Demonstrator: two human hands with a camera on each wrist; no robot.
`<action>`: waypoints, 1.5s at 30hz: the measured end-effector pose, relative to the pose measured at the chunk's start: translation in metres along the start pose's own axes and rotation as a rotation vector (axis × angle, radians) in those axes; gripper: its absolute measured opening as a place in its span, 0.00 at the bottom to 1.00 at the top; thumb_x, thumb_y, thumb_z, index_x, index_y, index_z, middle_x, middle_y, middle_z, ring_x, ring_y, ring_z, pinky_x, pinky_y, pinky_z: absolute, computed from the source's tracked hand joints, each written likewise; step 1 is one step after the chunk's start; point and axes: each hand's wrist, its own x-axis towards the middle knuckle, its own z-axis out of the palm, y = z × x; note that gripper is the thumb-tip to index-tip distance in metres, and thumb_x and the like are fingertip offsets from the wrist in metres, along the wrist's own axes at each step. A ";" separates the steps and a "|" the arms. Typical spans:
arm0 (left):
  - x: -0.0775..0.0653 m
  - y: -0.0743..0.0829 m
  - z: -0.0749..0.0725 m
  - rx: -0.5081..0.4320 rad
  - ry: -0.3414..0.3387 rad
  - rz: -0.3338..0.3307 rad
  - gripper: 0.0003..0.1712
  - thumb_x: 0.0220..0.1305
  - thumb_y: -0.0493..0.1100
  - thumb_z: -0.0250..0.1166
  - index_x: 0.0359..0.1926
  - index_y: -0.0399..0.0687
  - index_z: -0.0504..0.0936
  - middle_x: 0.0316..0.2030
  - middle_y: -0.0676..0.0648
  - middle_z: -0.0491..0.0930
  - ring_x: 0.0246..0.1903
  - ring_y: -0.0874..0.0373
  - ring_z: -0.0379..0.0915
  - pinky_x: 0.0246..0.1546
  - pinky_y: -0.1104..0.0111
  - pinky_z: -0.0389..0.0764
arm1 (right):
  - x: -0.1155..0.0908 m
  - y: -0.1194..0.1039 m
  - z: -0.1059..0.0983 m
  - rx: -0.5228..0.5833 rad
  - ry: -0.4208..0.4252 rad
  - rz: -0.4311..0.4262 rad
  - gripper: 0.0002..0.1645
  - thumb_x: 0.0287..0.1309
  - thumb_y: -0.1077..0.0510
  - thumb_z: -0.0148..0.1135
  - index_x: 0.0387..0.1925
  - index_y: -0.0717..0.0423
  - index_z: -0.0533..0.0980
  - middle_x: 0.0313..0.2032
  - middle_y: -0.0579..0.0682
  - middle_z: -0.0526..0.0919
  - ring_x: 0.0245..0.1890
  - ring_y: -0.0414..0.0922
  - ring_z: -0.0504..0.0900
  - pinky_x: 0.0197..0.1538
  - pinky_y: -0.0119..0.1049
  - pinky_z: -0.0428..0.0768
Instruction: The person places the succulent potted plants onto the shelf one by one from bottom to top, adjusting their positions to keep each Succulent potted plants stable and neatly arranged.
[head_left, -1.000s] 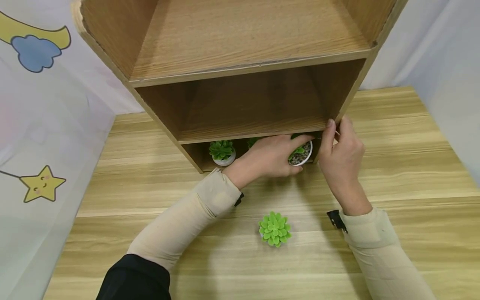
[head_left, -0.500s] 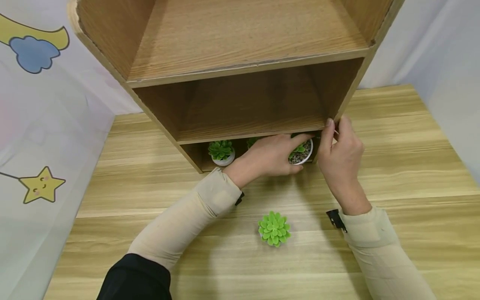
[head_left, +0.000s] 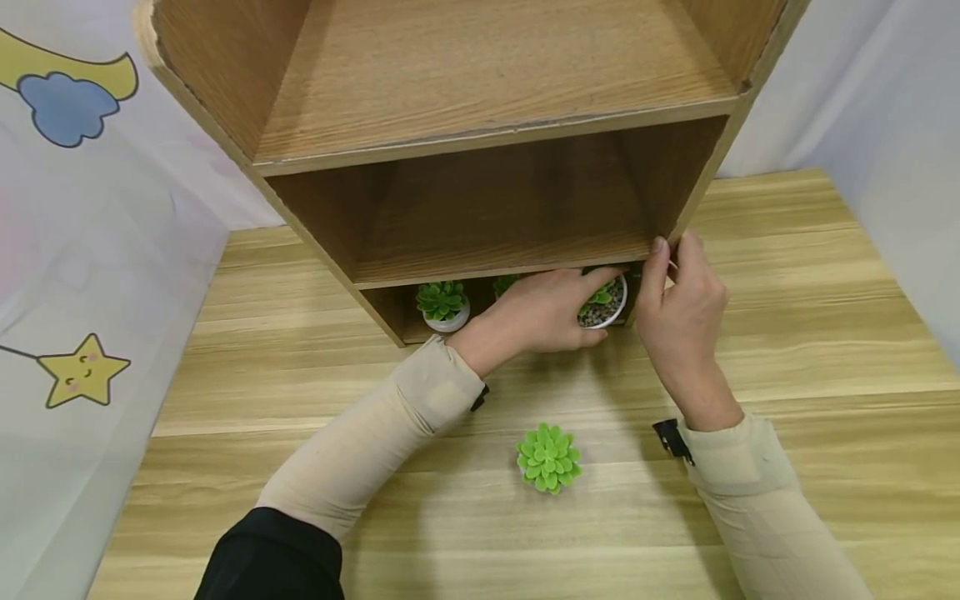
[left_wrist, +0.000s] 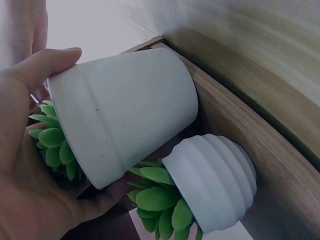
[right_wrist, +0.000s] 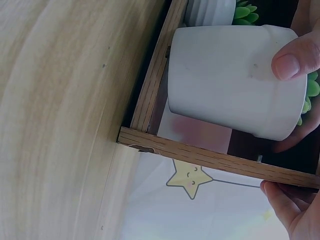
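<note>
My left hand [head_left: 551,312] grips the rim of a smooth white potted succulent [left_wrist: 130,110], thumb on one side and fingers on the other. This pot stands in the right part of the bottom compartment of a wooden shelf unit [head_left: 517,133]. Beside it, a ribbed white potted succulent [left_wrist: 215,185] is mostly hidden by my left hand in the head view. With thumb and fingers, my right hand [head_left: 682,317] holds the shelf's right side panel near the lower shelf board. The right wrist view shows those fingertips against the panel's outer face.
A small potted succulent [head_left: 442,304] sits at the left of the bottom compartment. Another bright green succulent [head_left: 549,458] stands on the wooden table [head_left: 247,383] between my forearms. Printed cloth [head_left: 82,250] hangs along the left and back.
</note>
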 end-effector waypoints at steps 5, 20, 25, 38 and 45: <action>0.001 0.000 0.000 -0.009 -0.001 0.000 0.46 0.55 0.58 0.63 0.70 0.56 0.50 0.55 0.48 0.70 0.46 0.59 0.70 0.38 0.67 0.72 | 0.000 0.000 0.000 -0.014 -0.001 0.000 0.17 0.65 0.55 0.46 0.37 0.66 0.73 0.31 0.58 0.79 0.36 0.52 0.81 0.38 0.45 0.79; 0.007 -0.001 0.001 -0.001 0.041 -0.003 0.52 0.55 0.60 0.62 0.72 0.58 0.40 0.65 0.49 0.58 0.55 0.57 0.64 0.49 0.68 0.68 | 0.001 0.000 0.000 -0.005 0.010 -0.004 0.16 0.65 0.55 0.47 0.35 0.67 0.73 0.31 0.58 0.80 0.37 0.50 0.81 0.38 0.44 0.79; 0.007 -0.001 0.001 -0.018 0.072 0.011 0.52 0.55 0.59 0.62 0.71 0.58 0.41 0.66 0.51 0.54 0.58 0.59 0.60 0.52 0.69 0.65 | 0.001 0.000 0.000 -0.009 0.015 -0.012 0.16 0.65 0.55 0.47 0.34 0.67 0.72 0.30 0.58 0.80 0.37 0.50 0.81 0.37 0.44 0.79; 0.010 -0.006 0.004 -0.143 0.091 0.027 0.48 0.57 0.54 0.62 0.71 0.60 0.42 0.67 0.55 0.50 0.60 0.66 0.52 0.56 0.75 0.57 | 0.000 0.000 0.000 -0.020 0.031 -0.019 0.16 0.64 0.55 0.47 0.31 0.66 0.71 0.24 0.57 0.77 0.35 0.51 0.81 0.36 0.45 0.79; 0.012 -0.006 0.006 -0.154 0.128 0.042 0.49 0.56 0.53 0.62 0.71 0.59 0.42 0.68 0.54 0.49 0.62 0.66 0.49 0.56 0.77 0.54 | 0.000 0.001 0.000 -0.038 0.023 -0.021 0.17 0.65 0.55 0.47 0.29 0.66 0.70 0.26 0.58 0.78 0.35 0.52 0.81 0.36 0.46 0.79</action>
